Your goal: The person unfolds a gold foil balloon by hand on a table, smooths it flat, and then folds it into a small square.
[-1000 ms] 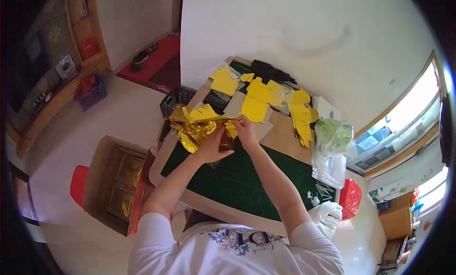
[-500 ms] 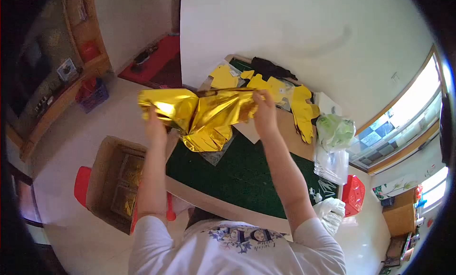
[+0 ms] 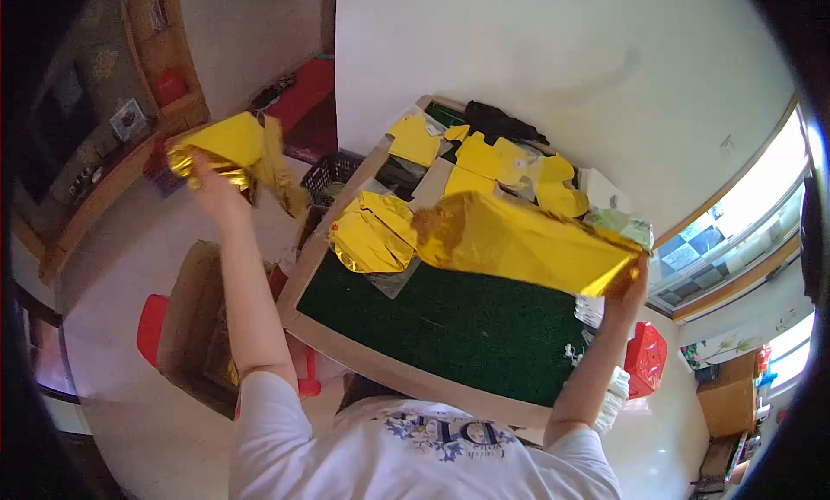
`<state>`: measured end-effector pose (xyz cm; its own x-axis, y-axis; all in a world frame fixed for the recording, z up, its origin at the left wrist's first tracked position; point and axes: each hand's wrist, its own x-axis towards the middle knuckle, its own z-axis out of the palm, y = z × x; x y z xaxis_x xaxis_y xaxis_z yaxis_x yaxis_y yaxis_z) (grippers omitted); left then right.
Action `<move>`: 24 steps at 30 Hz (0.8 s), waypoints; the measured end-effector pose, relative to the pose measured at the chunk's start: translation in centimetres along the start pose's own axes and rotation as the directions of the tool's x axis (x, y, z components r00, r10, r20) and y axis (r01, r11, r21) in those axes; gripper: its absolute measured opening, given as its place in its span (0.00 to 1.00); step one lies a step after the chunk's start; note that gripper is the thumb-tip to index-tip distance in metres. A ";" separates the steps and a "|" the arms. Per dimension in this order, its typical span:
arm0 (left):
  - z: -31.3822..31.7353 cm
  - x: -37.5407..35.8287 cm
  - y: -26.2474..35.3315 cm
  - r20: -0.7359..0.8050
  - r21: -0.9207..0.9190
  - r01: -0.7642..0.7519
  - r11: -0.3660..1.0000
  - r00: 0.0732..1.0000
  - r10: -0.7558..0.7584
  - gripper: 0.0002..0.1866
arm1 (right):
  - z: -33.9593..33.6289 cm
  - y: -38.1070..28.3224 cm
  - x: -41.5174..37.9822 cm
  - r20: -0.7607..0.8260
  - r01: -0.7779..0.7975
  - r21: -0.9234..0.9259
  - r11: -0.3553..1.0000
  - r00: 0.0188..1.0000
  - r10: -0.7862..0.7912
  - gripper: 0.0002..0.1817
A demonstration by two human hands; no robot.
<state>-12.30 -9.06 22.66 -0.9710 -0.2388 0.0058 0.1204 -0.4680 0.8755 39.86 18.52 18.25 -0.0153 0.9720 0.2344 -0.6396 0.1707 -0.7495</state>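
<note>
My left hand (image 3: 212,187) is raised over the floor beyond the table's left edge, closed on one crumpled gold foil piece (image 3: 226,139) that looks like a deflated foil balloon. At the table's right side, my right hand (image 3: 629,286) grips the end of a second gold foil piece (image 3: 527,241). That one stretches to the left above the table, its far end smeared by motion. Between my hands, a rounded gold foil piece (image 3: 373,232) lies on the table over a clear plastic bag (image 3: 391,284).
Several flat yellow pieces (image 3: 488,159) lie across the back of the green-topped table (image 3: 450,327), beside a black cloth (image 3: 506,122). An open cardboard box (image 3: 192,314) stands on the floor at left. A black basket (image 3: 333,173) is by the table's far left corner.
My hands have moved far apart, left hand out to the left, right hand to the right and nearer. The gold foil bunched between them has separated into two held pieces.
</note>
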 end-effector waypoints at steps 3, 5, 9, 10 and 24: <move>0.3 -2.2 -8.6 0.434 0.356 -0.526 0.772 0.825 0.362 0.30 | -3.3 -2.8 -3.2 -0.078 0.011 -0.039 0.999 0.997 -0.014 0.13; 0.2 -8.7 -9.4 0.737 0.450 -0.641 0.622 0.660 0.146 0.22 | 0.4 -4.9 -6.3 -0.184 0.073 -0.111 0.991 0.978 -0.092 0.10; -2.2 -16.5 -20.3 0.958 0.232 -0.842 0.487 0.284 0.034 0.24 | -3.1 -7.5 -7.8 -0.073 0.072 -0.138 0.988 0.994 -0.083 0.07; -3.1 -18.0 -23.5 0.970 0.238 -0.878 0.415 0.233 -0.063 0.25 | -3.3 -8.0 -8.1 -0.009 0.070 -0.173 0.982 0.997 -0.073 0.06; -4.4 -20.2 -21.9 0.929 0.129 -0.949 0.289 0.014 -0.369 0.37 | 3.2 -11.7 -5.2 0.557 0.126 -0.724 0.678 0.686 0.467 0.10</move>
<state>5.63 2.32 1.23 -0.2493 0.9601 0.1265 0.9294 0.2005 0.3099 44.99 10.96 27.79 -0.7377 0.6570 0.1557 0.1207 0.3552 -0.9270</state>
